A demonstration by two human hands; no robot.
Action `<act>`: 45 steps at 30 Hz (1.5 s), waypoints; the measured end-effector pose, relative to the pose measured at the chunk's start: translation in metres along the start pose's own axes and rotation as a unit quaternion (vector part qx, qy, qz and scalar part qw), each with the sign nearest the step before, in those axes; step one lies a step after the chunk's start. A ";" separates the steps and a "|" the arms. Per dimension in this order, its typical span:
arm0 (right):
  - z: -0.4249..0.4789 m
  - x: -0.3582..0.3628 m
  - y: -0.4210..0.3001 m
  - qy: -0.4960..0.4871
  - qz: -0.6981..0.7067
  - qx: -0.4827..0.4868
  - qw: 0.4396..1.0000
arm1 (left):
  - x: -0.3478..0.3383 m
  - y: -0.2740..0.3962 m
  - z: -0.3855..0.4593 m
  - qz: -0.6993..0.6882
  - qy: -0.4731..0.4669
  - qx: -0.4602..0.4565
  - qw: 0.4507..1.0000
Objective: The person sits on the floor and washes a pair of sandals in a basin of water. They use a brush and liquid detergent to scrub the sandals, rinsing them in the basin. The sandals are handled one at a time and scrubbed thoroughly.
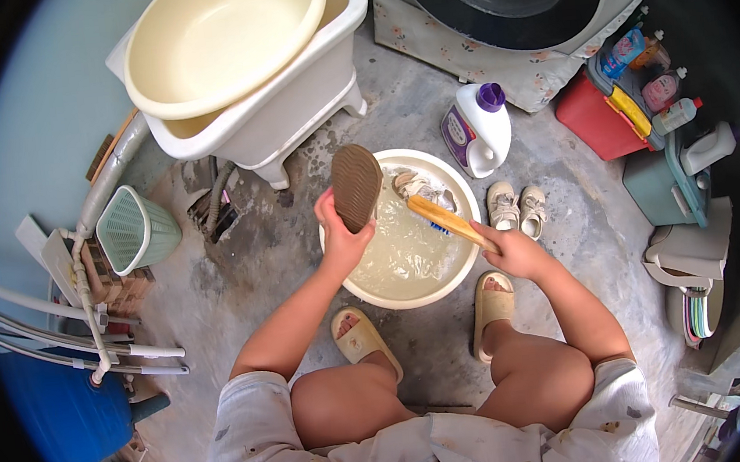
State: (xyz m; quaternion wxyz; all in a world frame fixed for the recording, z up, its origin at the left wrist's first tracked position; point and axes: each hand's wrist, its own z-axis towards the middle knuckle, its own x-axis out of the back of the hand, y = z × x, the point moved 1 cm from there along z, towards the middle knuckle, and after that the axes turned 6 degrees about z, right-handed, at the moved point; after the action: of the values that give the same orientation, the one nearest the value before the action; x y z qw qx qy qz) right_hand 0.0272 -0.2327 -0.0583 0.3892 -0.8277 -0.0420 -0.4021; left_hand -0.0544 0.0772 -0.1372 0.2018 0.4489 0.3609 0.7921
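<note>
My left hand [346,238] grips a shoe [357,186] with its brown ridged sole turned up towards me, over the left rim of a cream plastic basin [416,303]. My right hand [516,251] holds the end of a wooden-handled scrub brush [448,221], its blue bristles facing down above the basin's right side. Cloudy, sudsy water [398,255] stands in the basin. A light-coloured shoe [429,189] lies partly in the water at the back, partly covered by the brush head.
A pair of small beige shoes [503,206] and a white detergent bottle [490,131] with a purple cap stand right of the basin. Behind are a white sink [262,135] holding a cream tub [228,39], and a washing machine [460,51]. Left, a green basket [162,229] stands near a floor hole [216,211].
</note>
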 end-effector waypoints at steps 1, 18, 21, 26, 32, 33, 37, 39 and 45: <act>-0.002 0.003 -0.002 0.009 0.003 0.001 1.000 | 0.009 0.008 0.010 -0.013 0.004 0.005 1.000; -0.006 -0.014 0.009 0.009 0.036 0.033 0.999 | -0.012 -0.030 -0.029 0.060 -0.063 0.071 0.994; -0.007 -0.015 0.009 0.001 0.050 0.026 0.998 | -0.015 -0.038 -0.025 0.075 -0.062 0.076 0.992; -0.010 -0.015 0.014 -0.010 0.060 0.001 0.998 | -0.011 -0.049 -0.025 0.034 -0.050 0.113 0.992; -0.013 -0.017 0.017 0.005 0.072 0.025 0.997 | 0.010 -0.032 -0.028 0.109 -0.080 0.048 0.990; -0.013 -0.017 0.018 0.001 0.076 0.027 0.997 | 0.013 -0.029 -0.028 0.119 -0.074 0.054 0.989; -0.013 -0.019 0.021 -0.009 0.069 0.031 0.997 | 0.018 -0.023 -0.024 0.139 -0.044 0.043 0.988; -0.013 -0.022 0.023 -0.019 0.120 0.016 0.992 | 0.020 -0.024 -0.022 0.131 -0.034 0.053 0.989; -0.013 -0.026 0.026 -0.011 0.111 0.028 0.993 | 0.017 -0.028 -0.022 0.131 -0.016 0.031 0.991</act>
State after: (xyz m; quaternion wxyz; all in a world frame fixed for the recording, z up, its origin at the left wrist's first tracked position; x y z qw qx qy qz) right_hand 0.0112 -0.2534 -0.0867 0.4543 -0.8202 0.0348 -0.3460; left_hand -0.0826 0.0982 -0.1559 0.0881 0.5113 0.3199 0.7928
